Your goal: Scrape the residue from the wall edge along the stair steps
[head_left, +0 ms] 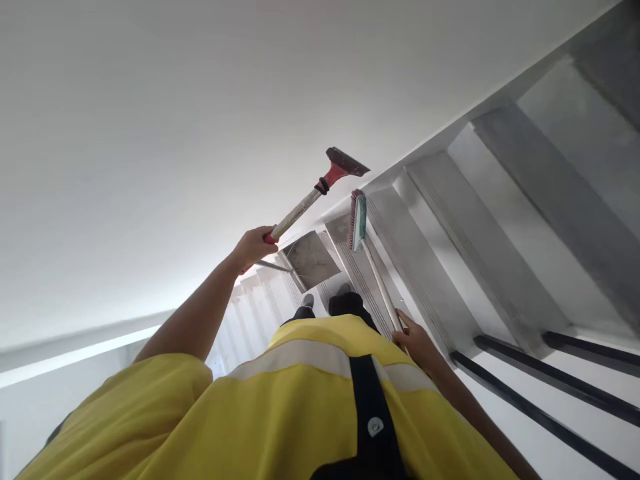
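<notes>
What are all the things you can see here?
scraper: one, red head and grip, pale shaft, held up by the wall
brush: one, teal back, reddish bristles, pale handle, head over the steps
steps: several, grey-white, running across the right
rails: two, black, lower right
wall: one, white, left and top
vest: one, yellow with a pale band, bottom
shoes: two, grey, on a step
left hand: gripping the scraper
right hand: gripping the brush handle

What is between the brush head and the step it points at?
Nothing visible. The brush, held by the right hand, lies against the stair step. The scraper in the left hand is raised to the side, apart.
</notes>
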Available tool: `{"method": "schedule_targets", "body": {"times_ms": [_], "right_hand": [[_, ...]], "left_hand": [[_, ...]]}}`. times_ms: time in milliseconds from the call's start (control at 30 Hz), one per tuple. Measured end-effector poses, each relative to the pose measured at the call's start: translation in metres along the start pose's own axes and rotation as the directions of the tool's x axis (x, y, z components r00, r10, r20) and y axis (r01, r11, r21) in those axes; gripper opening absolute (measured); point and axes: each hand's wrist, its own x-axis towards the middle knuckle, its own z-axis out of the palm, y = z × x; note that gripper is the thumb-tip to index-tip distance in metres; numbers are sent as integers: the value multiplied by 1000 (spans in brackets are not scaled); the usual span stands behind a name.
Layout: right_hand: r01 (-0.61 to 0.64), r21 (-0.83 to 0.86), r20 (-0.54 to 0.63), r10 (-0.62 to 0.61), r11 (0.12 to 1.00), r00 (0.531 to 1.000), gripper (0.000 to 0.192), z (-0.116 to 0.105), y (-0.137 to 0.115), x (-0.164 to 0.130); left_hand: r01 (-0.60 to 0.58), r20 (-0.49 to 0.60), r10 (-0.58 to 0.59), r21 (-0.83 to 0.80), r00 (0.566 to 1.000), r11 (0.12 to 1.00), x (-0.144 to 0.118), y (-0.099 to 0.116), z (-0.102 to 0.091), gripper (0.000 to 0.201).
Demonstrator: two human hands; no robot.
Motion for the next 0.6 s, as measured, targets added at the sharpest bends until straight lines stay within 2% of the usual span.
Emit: {"method": "schedule_targets", "body": {"times_ms": [67, 133, 233, 300, 400, 500, 600], "right_hand": [[6, -6, -2, -6, 1000, 1000, 72, 19, 11, 12], [24, -81, -9, -25, 996, 1000, 72, 42, 29, 30], [43, -334, -56, -66, 942, 996, 70, 74, 56, 57], [24, -517, -120, -101, 856, 988, 69, 86, 63, 67], [-11, -748, -157, -162, 664, 974, 67, 88, 46, 70], [17, -892, -112, -258, 452, 960, 65, 88, 7, 73], [85, -944, -23, -321, 317, 947, 62, 109, -35, 89]], "left_hand": [[22, 8, -22, 11, 1000, 1000, -13, -14, 6, 26], [28, 17, -28, -10, 999, 1000, -24, -36, 23, 24], [32, 18, -31, -58, 999, 998, -39, -79, 61, 20], [31, 25, -29, -76, 999, 997, -47, -106, 85, 19], [26, 64, -19, -107, 998, 994, -61, -137, 102, 23], [60, 66, -49, -169, 997, 984, -79, -164, 102, 28], [99, 30, -95, -238, 995, 966, -102, -195, 99, 29]]}}
